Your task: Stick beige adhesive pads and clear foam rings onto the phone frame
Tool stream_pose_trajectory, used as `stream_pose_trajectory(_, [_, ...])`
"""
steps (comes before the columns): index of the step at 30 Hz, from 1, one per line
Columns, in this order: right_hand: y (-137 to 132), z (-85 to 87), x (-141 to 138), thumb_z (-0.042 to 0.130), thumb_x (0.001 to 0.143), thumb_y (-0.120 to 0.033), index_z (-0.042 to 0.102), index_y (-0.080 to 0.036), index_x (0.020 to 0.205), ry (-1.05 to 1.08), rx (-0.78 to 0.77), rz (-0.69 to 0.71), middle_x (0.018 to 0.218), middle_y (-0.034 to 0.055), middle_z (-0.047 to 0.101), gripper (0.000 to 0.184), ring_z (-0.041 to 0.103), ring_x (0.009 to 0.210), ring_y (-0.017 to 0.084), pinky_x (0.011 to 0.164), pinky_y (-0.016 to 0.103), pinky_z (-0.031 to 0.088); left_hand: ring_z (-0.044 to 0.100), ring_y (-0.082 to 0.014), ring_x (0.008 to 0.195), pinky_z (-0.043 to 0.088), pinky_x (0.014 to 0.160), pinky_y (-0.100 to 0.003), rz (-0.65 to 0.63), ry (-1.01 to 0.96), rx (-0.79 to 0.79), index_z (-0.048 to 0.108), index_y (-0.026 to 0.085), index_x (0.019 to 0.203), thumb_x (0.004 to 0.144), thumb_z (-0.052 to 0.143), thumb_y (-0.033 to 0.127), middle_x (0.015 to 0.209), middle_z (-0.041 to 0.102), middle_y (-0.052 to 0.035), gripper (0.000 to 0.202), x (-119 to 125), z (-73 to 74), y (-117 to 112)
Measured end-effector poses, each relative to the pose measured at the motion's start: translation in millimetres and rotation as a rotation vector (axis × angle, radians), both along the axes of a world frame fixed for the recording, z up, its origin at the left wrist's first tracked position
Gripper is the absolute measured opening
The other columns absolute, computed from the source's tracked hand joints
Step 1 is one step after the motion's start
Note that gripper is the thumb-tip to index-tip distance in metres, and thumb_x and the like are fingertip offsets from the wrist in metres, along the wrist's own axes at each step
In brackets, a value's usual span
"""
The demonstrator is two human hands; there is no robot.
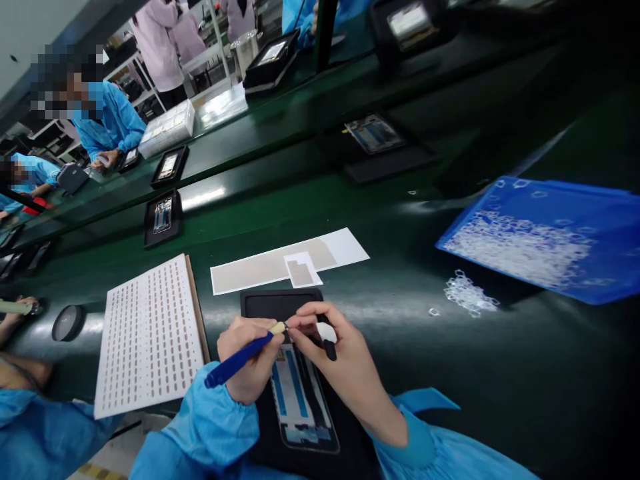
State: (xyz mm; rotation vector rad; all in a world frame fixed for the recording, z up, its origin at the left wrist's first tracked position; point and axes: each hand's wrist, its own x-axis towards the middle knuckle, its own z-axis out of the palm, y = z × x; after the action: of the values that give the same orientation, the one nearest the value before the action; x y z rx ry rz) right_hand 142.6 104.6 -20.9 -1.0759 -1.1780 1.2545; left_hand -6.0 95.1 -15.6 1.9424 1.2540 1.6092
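Note:
My left hand [245,363] is closed around a blue pen-like tool [237,360] with a pale yellow tip, slanting up to the right. Facing it, my right hand [355,367] has thumb and forefinger pinched at that tip; whatever they pinch is too small to make out. A black stick-like tool with a white part [327,337] is tucked between my right fingers. Below both hands, an opened phone body [303,413] with blue strips lies in a black tray [280,303]. My hands cover its upper end.
A white sheet of small brown pieces [145,340] lies left, near a round black dish [67,323]. Beyond the tray is a strip of paper [260,267]. A blue bag of clear rings [610,247] and a loose pile [470,293] are at right. Co-workers sit along the bench.

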Motion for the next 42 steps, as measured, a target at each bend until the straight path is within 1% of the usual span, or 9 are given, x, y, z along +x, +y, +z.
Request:
stream_pose_trajectory(6, [1,0.6,-3,0.064,0.083,-0.037,0.051,-0.022,0.088,-0.001,-0.008,-0.004,0.076,0.0018,0.063,0.021,0.062,0.065,0.016,0.063,0.028,0.055,0.072,-0.0172,0.077,0.059,0.070,-0.029,0.005,-0.037,-0.005,0.060,0.023,0.088,0.078,0.070,0.008,0.083,0.072,-0.0019,0.021,3,1.1,0])
stream_pose_trajectory(15, [-1,1.6,-5,0.060,0.082,-0.033,0.049,-0.023,0.089,0.064,-0.036,0.037,0.078,0.0002,0.060,0.017,0.059,0.067,0.015,0.061,0.026,0.051,0.068,-0.0141,0.060,0.056,0.058,-0.025,0.104,-0.475,-0.482,0.051,0.020,0.087,0.080,0.071,0.042,0.070,0.065,0.0014,0.030,11,-1.7,5])
stream_pose_trajectory(19, [2,-4.8,2,0.060,0.082,-0.031,0.049,-0.023,0.091,0.030,-0.012,-0.016,0.078,0.0005,0.063,0.016,0.061,0.067,0.015,0.063,0.027,0.051,0.066,-0.0129,0.057,0.056,0.057,-0.023,0.056,-0.574,-0.519,0.049,0.021,0.088,0.078,0.072,0.044,0.067,0.064,0.0041,0.034,14,-1.6,7])
stream_pose_trajectory(24, [38,-2.3,86,0.060,0.081,-0.036,0.051,-0.022,0.093,-0.454,0.152,-0.596,0.084,0.0049,0.064,0.020,0.064,0.077,0.019,0.072,0.032,0.050,0.068,-0.0130,0.061,0.057,0.060,-0.024,0.095,-0.556,-0.436,0.051,0.022,0.090,0.079,0.074,0.035,0.071,0.065,0.0049,0.029,6,-0.1,2])
stream_pose_trajectory(27, [67,9.1,159,0.064,0.080,-0.026,0.056,-0.020,0.091,-0.668,0.104,-0.759,0.085,0.0096,0.064,0.015,0.062,0.086,0.025,0.079,0.039,0.043,0.069,-0.0128,0.063,0.057,0.062,-0.023,0.097,-0.522,-0.379,0.052,0.022,0.090,0.079,0.074,0.031,0.072,0.065,0.0045,0.026,1,-0.2,0])
stream_pose_trajectory(29, [82,12.2,196,0.062,0.080,-0.020,0.061,-0.021,0.082,-1.040,0.033,-0.660,0.069,0.0070,0.058,0.002,0.061,0.086,0.029,0.076,0.040,0.041,0.069,-0.0133,0.065,0.058,0.064,-0.024,0.089,-0.482,-0.366,0.052,0.021,0.090,0.080,0.073,0.029,0.073,0.065,0.0037,0.024,0,0.3,-1])
stream_pose_trajectory(32, [94,7.8,223,0.068,0.077,-0.026,0.063,-0.024,0.077,-1.178,-0.028,-0.508,0.061,0.0052,0.053,0.006,0.059,0.078,0.030,0.069,0.039,0.041,0.070,-0.0141,0.065,0.059,0.064,-0.025,0.083,-0.404,-0.360,0.052,0.020,0.089,0.081,0.072,0.029,0.074,0.067,0.0021,0.023,0,2.8,-1])
stream_pose_trajectory(38, [80,7.6,212,0.066,0.067,-0.069,0.062,-0.027,0.086,-0.827,-0.069,-0.321,0.078,0.0063,0.066,0.047,0.059,0.063,0.028,0.053,0.039,0.044,0.071,-0.0155,0.066,0.059,0.061,-0.024,0.121,-0.342,-0.396,0.053,0.018,0.087,0.081,0.071,0.029,0.072,0.069,0.0005,0.021,-1,9.1,-1])
stream_pose_trajectory(42, [67,17.2,182,0.070,0.063,-0.070,0.061,-0.028,0.084,-0.599,-0.084,-0.349,0.081,0.0071,0.069,0.048,0.063,0.072,0.031,0.059,0.044,0.050,0.070,-0.0135,0.063,0.058,0.061,-0.023,0.141,-0.324,-0.425,0.054,0.018,0.086,0.081,0.071,0.029,0.074,0.070,-0.0003,0.021,-2,6.4,-1])
